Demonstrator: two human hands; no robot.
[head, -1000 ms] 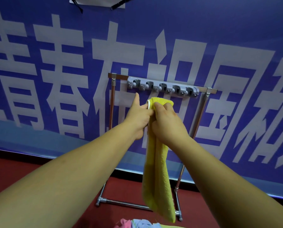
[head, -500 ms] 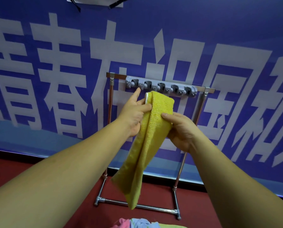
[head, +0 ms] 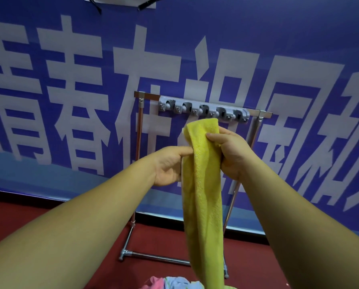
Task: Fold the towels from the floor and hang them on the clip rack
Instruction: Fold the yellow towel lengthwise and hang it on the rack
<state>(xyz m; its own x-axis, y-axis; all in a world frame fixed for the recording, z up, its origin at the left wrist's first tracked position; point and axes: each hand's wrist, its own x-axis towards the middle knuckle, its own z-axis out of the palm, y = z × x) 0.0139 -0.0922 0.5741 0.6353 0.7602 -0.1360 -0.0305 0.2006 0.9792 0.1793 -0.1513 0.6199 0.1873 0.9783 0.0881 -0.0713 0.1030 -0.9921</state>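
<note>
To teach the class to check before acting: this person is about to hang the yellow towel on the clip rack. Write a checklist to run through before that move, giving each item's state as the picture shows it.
1. The right hand grips the yellow towel near its top: ok.
2. The left hand pinches the towel's edge: ok.
3. The towel is folded into a narrow strip: ok.
4. The clips on the clip rack are free: ok, all five hold nothing.
5. The towel's top is set in a clip: not ok, it is held in front of the rack, in no clip.
6. The rack is steady enough to push against: cannot tell.
</note>
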